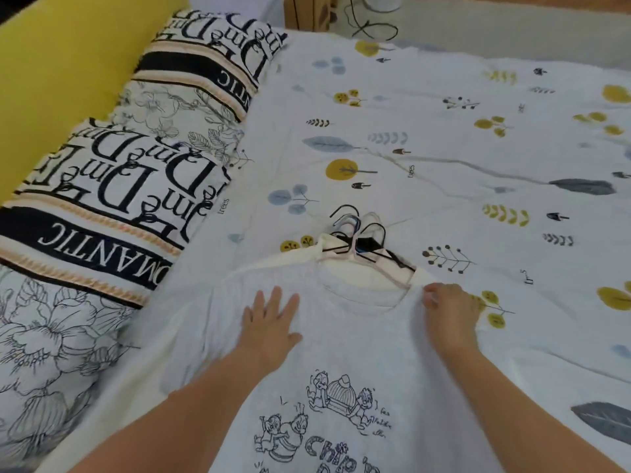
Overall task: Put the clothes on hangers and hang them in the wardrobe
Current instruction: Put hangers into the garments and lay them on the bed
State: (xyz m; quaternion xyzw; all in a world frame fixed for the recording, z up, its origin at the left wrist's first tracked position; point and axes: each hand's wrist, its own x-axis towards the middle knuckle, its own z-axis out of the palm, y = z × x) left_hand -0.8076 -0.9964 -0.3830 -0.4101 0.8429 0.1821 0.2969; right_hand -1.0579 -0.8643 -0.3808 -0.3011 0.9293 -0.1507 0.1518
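Observation:
A white T-shirt (358, 346) with a cartoon chipmunk print lies face up on the bed, neck away from me. My left hand (271, 319) rests flat on its left shoulder area, fingers spread. My right hand (450, 310) grips the fabric at the right shoulder beside the collar, fingers curled into the cloth. Several hangers (358, 238), black, pink and pale, lie bunched just beyond the collar, their lower parts hidden under a cream garment (362, 271) that lies beneath the T-shirt.
The bed sheet (444, 148) has a leaf and tree print. Two lettered pillows (112, 199) line the left side against a yellow headboard (58, 70). A black cable (372, 27) lies on the floor past the bed's far edge.

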